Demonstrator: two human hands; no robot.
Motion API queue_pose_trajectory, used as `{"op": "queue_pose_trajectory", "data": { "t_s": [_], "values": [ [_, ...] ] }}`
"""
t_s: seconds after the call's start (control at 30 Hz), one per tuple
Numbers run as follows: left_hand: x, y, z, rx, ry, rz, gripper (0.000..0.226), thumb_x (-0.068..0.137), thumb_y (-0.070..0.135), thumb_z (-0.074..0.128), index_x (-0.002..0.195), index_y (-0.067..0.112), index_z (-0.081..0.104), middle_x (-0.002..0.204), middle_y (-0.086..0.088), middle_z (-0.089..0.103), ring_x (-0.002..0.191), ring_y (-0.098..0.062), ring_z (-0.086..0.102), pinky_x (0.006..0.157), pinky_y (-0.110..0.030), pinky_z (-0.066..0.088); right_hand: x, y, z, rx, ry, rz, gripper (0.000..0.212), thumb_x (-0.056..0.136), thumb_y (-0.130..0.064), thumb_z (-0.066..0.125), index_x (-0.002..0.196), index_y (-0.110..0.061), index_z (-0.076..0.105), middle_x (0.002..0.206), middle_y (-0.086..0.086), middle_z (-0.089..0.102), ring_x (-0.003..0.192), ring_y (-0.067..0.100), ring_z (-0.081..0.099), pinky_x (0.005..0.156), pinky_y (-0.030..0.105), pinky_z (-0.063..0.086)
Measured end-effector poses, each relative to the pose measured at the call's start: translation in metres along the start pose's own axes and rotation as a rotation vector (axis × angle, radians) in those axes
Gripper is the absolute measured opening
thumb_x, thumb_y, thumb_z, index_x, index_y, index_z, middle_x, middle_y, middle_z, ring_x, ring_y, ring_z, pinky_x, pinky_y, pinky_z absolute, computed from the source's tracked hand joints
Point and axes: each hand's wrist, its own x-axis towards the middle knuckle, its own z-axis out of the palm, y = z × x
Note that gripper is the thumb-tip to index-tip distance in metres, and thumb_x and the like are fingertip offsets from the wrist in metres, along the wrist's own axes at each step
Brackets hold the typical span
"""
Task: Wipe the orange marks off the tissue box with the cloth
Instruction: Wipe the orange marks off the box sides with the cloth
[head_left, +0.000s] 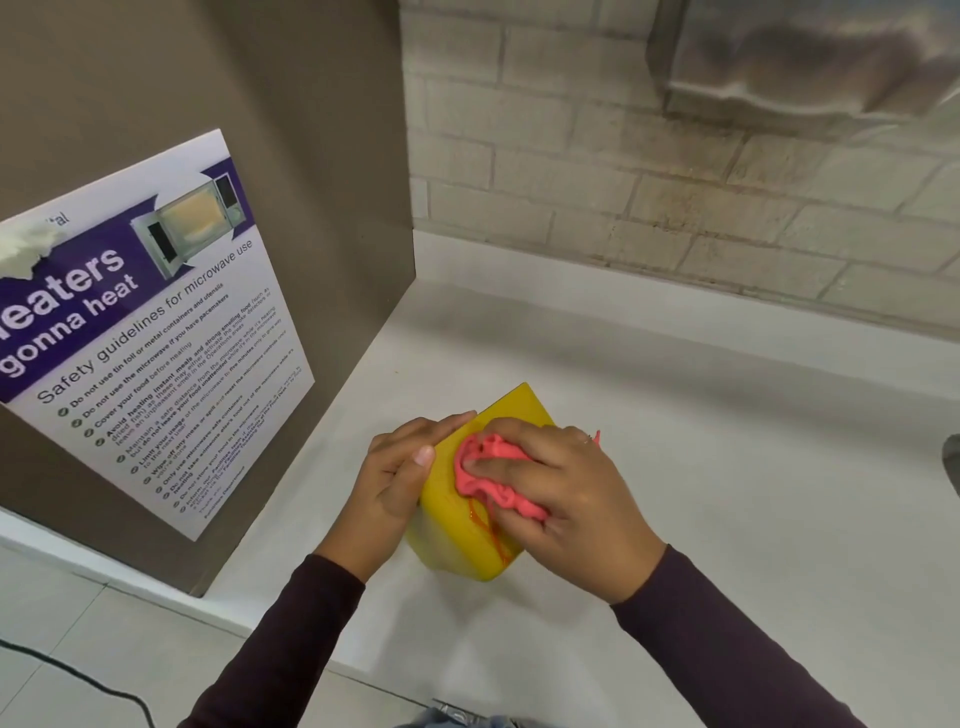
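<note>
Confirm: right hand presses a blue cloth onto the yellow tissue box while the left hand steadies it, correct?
Not quite: the head view shows a pink cloth, not blue. The right hand presses it onto the yellow tissue box while the left hand steadies it.

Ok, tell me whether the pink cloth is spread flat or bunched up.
Bunched up: the pink cloth is crumpled into folds under the right hand, pressed on the yellow tissue box.

Head view, downward (close overhead)

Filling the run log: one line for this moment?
wiping | right hand presses pink cloth on yellow tissue box | left hand steadies box | orange marks remain
</note>
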Motion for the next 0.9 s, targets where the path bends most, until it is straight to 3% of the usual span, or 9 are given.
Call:
{"op": "queue_pose_trajectory", "data": {
  "t_s": [0.1,0.23,0.4,0.53,0.6,0.67,0.73,0.8,0.9],
  "values": [
    [0.0,0.0,0.0,0.013,-0.024,-0.017,0.04,0.088,0.047,0.039,0.118,0.038,0.064,0.107,0.002,0.067,0.102,-0.019,0.063,0.089,-0.027,0.05,-0.001,0.009,-0.007,-0.001,0.048,0.061,0.022,0.075,-0.014,0.072,0.097,-0.018,0.075,0.107,0.004,0.068,0.088,0.019,0.065,0.069,0.038,0.051],
    [0.0,-0.002,0.002,0.032,-0.012,-0.014,0.041,0.09,0.047,0.036,0.119,0.037,0.063,0.106,-0.001,0.065,0.1,-0.018,0.063,0.088,-0.031,0.051,0.014,0.003,-0.003,0.066,0.146,0.161,0.02,0.076,-0.011,0.068,0.093,-0.019,0.076,0.103,0.003,0.068,0.088,0.017,0.065,0.071,0.038,0.053],
    [0.001,-0.004,0.002,0.105,0.006,0.032,0.051,0.089,0.068,0.028,0.099,0.037,0.068,0.089,0.004,0.064,0.09,-0.026,0.062,0.085,-0.054,0.045,0.02,-0.006,0.003,0.214,0.007,-0.013,0.016,0.08,-0.013,0.065,0.093,-0.015,0.076,0.106,0.005,0.069,0.094,0.017,0.064,0.076,0.036,0.051],
    [0.0,-0.005,0.002,0.127,-0.035,0.015,0.057,0.089,0.068,0.029,0.121,0.035,0.063,0.104,0.003,0.067,0.104,-0.022,0.062,0.096,-0.037,0.043,0.017,0.004,-0.009,0.289,-0.13,-0.075,0.016,0.076,-0.016,0.067,0.088,-0.015,0.077,0.105,0.003,0.07,0.095,0.004,0.06,0.081,0.021,0.046],
    [-0.001,-0.004,0.002,0.144,-0.033,0.008,0.054,0.09,0.066,0.029,0.122,0.038,0.061,0.105,0.008,0.066,0.104,-0.019,0.061,0.095,-0.025,0.041,0.018,0.012,-0.017,0.344,-0.156,0.013,0.019,0.075,-0.019,0.063,0.087,-0.016,0.077,0.103,-0.002,0.069,0.092,0.006,0.062,0.081,0.027,0.05],
    [-0.001,-0.004,0.0,0.144,-0.027,0.001,0.052,0.09,0.066,0.029,0.121,0.039,0.061,0.104,0.01,0.066,0.103,-0.018,0.061,0.093,-0.024,0.043,0.021,0.017,-0.02,0.364,-0.151,0.114,0.021,0.077,-0.023,0.06,0.089,-0.018,0.077,0.103,-0.004,0.068,0.091,0.013,0.065,0.079,0.041,0.052],
    [0.0,-0.006,0.0,0.151,-0.024,-0.01,0.052,0.09,0.066,0.027,0.121,0.041,0.061,0.105,0.008,0.065,0.104,-0.023,0.06,0.097,-0.039,0.044,0.026,0.016,-0.017,0.351,-0.13,0.139,0.022,0.08,-0.026,0.06,0.09,-0.015,0.077,0.102,-0.002,0.069,0.09,0.016,0.065,0.077,0.045,0.051],
    [0.0,-0.007,0.0,0.158,-0.018,-0.015,0.053,0.089,0.067,0.026,0.116,0.04,0.063,0.101,0.005,0.065,0.1,-0.029,0.059,0.092,-0.059,0.042,0.029,0.009,-0.012,0.335,-0.12,0.1,0.017,0.08,-0.02,0.064,0.09,-0.014,0.077,0.101,0.0,0.069,0.09,0.016,0.066,0.076,0.043,0.052],
    [0.001,-0.004,0.001,0.181,0.016,0.006,0.048,0.09,0.067,0.026,0.103,0.044,0.066,0.093,0.008,0.064,0.093,-0.028,0.059,0.085,-0.065,0.038,0.028,0.002,-0.007,0.372,-0.173,0.015,0.015,0.08,-0.014,0.066,0.09,-0.014,0.077,0.103,0.002,0.07,0.093,0.015,0.066,0.076,0.04,0.051]
  ]
}}
